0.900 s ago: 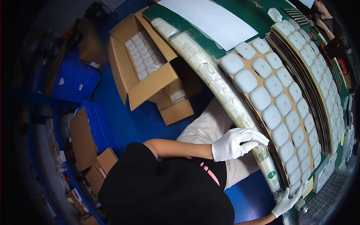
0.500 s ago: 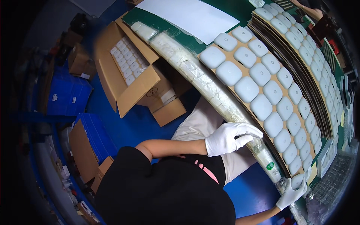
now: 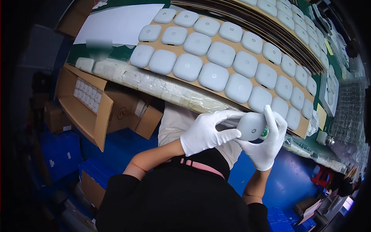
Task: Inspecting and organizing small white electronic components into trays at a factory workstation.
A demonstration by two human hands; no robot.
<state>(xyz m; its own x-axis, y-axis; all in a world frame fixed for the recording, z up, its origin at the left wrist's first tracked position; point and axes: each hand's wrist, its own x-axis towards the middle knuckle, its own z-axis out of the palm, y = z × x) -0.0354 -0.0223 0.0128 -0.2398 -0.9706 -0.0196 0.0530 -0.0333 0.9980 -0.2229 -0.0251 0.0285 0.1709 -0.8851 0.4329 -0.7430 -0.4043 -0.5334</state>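
While the gloved left hand and gloved right hand grip a rounded white unit between their fingers, I see it held just in front of the bench's plastic-wrapped edge. Beyond that, rows of similar units crowd a brown board, with stacked boards behind. A white sheet covers the green bench top's far left; bubbled clear plastic clutters the right. An open carton stands left of the person's legs, blue boxes beyond it.
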